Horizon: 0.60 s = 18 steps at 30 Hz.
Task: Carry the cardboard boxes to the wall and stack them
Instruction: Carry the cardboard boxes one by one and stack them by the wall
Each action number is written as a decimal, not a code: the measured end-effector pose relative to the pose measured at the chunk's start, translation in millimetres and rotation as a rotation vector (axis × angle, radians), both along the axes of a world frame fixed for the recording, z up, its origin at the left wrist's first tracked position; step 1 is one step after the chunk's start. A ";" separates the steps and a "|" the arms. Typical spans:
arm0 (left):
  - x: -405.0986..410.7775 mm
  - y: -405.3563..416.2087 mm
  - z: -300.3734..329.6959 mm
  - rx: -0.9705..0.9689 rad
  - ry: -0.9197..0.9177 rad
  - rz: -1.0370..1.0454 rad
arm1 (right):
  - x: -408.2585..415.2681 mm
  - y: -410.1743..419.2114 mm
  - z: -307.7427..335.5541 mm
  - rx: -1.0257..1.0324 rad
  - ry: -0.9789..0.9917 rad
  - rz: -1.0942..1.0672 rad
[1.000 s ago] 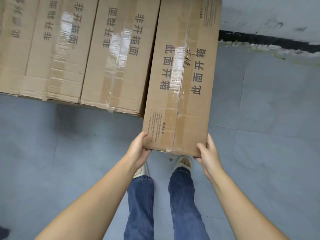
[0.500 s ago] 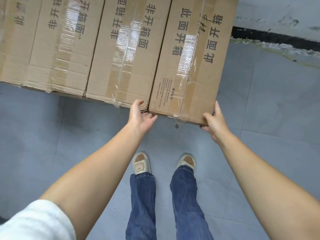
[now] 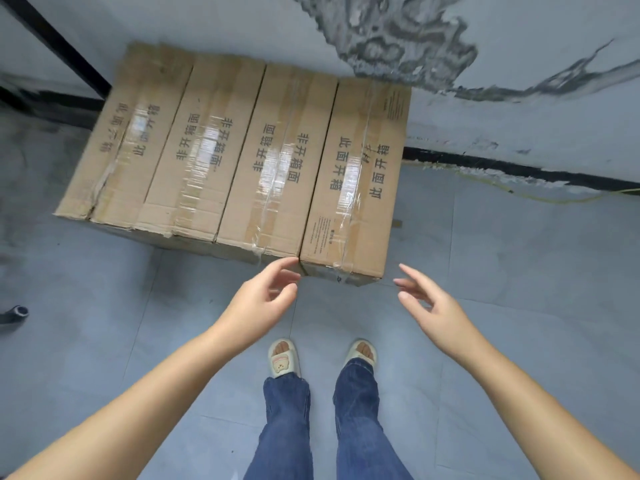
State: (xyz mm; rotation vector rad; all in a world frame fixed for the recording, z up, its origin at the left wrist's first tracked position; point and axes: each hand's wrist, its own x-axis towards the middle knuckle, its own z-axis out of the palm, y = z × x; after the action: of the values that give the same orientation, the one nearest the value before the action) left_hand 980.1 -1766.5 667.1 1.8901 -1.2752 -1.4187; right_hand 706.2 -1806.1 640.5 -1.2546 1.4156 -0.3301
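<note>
Several long taped cardboard boxes lie side by side on the floor, their far ends at the wall. The rightmost box carries black printed characters and clear tape. My left hand hovers just in front of its near left corner, fingers relaxed, holding nothing. To the right of that box's near right corner my right hand is open and apart from the cardboard. The neighbouring box touches the rightmost box along its left side.
Grey tiled floor stretches to the right of the boxes. A black skirting strip runs along the wall's foot. A dark tube end lies at the far left. My feet in pale slippers stand just behind the hands.
The rightmost box went from held in both hands to set down in line with the row. Both hands have let go and drawn back toward me.
</note>
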 end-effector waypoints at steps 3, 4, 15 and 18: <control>6.2 35.7 54.0 -0.143 0.003 -0.052 | -13.7 43.7 52.7 -0.069 -0.057 -0.032; 9.2 47.5 66.4 -0.169 0.014 -0.055 | -16.4 59.0 67.0 -0.093 -0.064 -0.058; 55.2 78.9 106.4 -0.300 0.211 -0.340 | 52.6 230.9 121.7 -0.254 -0.024 -0.626; 55.0 77.8 116.3 -0.342 0.201 -0.494 | 80.4 276.1 125.8 -0.268 0.026 -0.755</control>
State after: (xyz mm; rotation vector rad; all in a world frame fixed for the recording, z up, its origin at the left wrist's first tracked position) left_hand 1035.1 -1688.7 783.4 1.2252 -1.8238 -1.4538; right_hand 786.6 -1530.0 766.3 -0.8791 1.8776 -1.0440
